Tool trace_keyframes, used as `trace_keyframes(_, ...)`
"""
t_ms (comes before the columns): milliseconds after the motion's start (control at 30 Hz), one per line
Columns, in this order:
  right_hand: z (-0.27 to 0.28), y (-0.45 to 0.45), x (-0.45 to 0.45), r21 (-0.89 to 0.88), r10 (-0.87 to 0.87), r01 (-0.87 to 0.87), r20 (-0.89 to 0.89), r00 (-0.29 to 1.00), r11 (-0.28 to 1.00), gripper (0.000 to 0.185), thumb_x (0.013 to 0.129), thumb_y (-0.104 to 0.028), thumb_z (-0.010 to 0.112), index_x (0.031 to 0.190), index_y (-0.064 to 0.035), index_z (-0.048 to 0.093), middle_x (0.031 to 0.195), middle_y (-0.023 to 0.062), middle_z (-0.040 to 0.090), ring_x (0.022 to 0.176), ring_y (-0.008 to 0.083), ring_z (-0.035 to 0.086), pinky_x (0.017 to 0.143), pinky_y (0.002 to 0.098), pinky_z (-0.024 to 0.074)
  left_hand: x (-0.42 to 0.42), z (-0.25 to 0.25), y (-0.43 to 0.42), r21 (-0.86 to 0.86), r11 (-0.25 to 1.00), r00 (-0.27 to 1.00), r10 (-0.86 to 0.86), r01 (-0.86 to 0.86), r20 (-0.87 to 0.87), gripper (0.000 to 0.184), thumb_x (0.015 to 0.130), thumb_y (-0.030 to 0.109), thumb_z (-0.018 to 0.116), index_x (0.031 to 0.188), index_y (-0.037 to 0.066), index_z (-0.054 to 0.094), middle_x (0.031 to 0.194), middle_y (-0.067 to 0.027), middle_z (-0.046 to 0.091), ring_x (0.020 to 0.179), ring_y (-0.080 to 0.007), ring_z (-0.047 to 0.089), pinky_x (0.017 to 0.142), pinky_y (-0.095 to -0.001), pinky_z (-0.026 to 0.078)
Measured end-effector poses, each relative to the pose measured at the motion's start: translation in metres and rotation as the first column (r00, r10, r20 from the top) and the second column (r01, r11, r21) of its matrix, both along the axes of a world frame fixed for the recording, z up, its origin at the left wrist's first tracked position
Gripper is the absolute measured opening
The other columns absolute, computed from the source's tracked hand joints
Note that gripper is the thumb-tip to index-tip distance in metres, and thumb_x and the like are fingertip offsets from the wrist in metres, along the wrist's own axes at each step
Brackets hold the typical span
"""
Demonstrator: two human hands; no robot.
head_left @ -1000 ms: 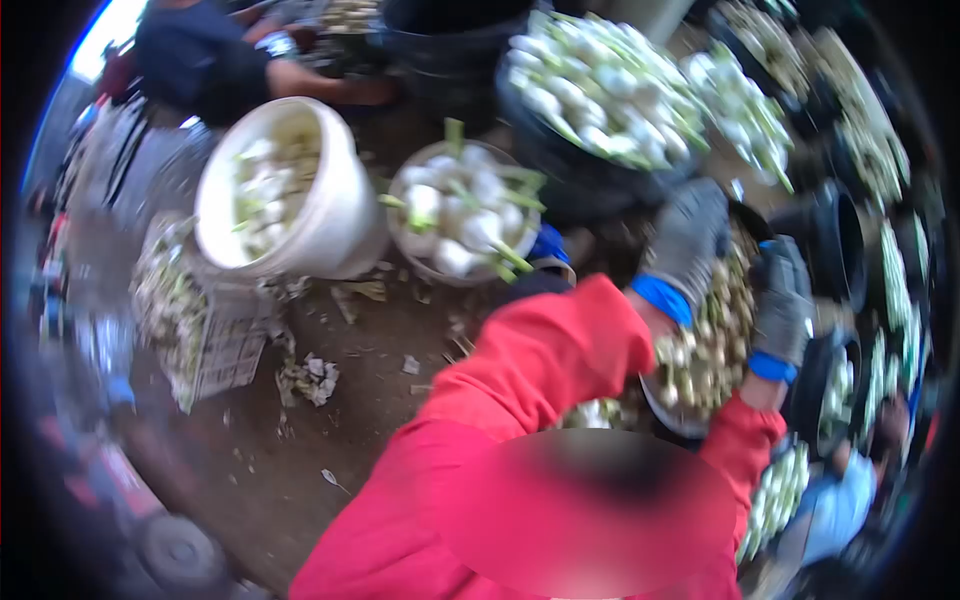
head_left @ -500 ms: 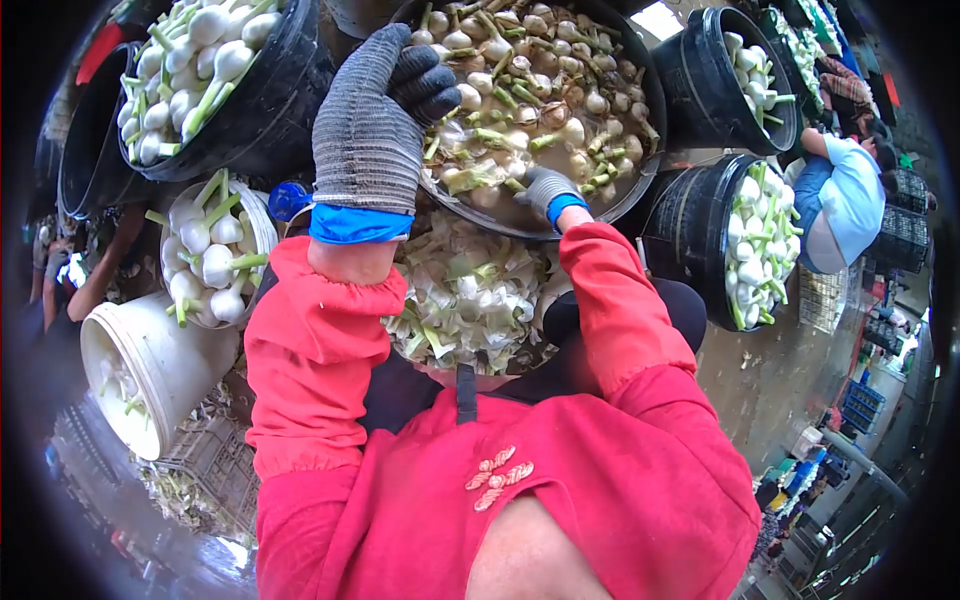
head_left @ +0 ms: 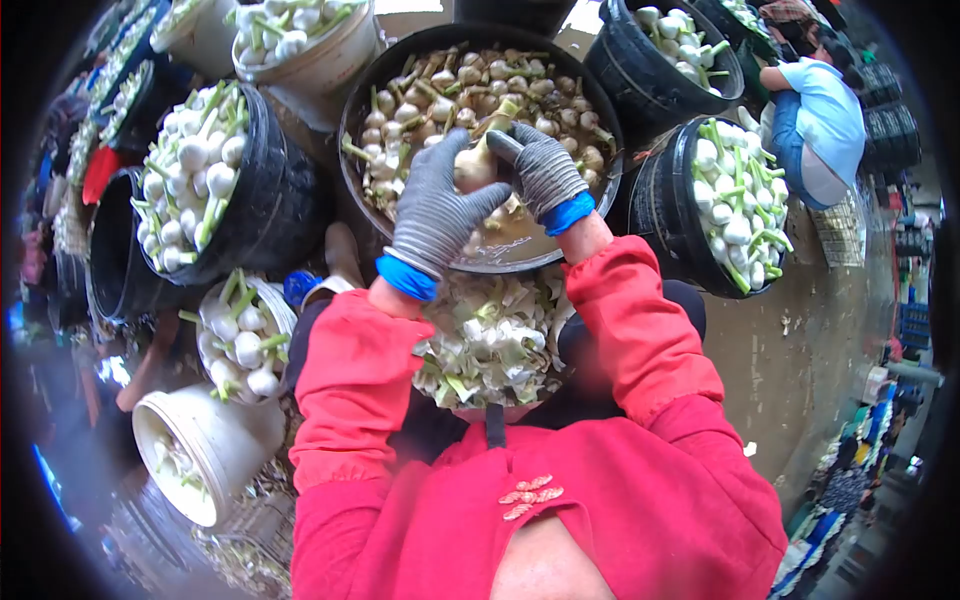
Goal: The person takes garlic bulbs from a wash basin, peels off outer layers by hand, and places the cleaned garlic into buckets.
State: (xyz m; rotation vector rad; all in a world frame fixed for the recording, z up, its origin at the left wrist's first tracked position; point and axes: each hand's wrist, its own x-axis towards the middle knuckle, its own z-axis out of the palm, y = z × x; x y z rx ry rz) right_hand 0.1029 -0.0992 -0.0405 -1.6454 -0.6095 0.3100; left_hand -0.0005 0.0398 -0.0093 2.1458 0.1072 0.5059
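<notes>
Both my hands wear grey gloves with blue cuffs and meet over a wide black tub [head_left: 350, 110] of unpeeled garlic bulbs in murky water. A garlic bulb [head_left: 474, 168] with a short thick stem is between them. My left hand [head_left: 437, 207] has its fingers around the bulb's left side, thumb pointing right below it. My right hand [head_left: 545, 175] is at the stem and right side of the bulb, its fingers bent together. Just below the tub, a heap of peeled garlic skins [head_left: 495, 345] lies near my lap.
Black buckets of white garlic stand left [head_left: 270, 200] and right [head_left: 670, 205]. A white bucket [head_left: 215, 440] lies tilted at the lower left, near a small tub of garlic [head_left: 245, 340]. A person in light blue [head_left: 820, 110] sits at the upper right.
The view has swung and settled over the tub. My left hand has moved to the tub's middle, and my right hand has risen from its near edge; a bulb is now between them.
</notes>
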Motion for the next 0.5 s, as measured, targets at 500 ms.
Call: trace_keyframes(500, 0.039, 0.003, -0.023, -0.305, -0.25, 0.283, 0.145, 0.957, 0.909, 0.031, 0.079, -0.005, 0.055, 0.11, 0.0019, 0.057, 0.096, 0.0162, 0.064, 0.086, 0.0241, 0.062, 0.077, 0.0314, 0.0486, 0.004, 0.006, -0.02, 0.374, 0.927, 0.996, 0.007, -0.041, 0.091, 0.067, 0.062, 0.019, 0.078, 0.12, 0.002, 0.051, 0.116, -0.0192, 0.05, 0.111, -0.0353, 0.046, 0.097, -0.0422, 0.036)
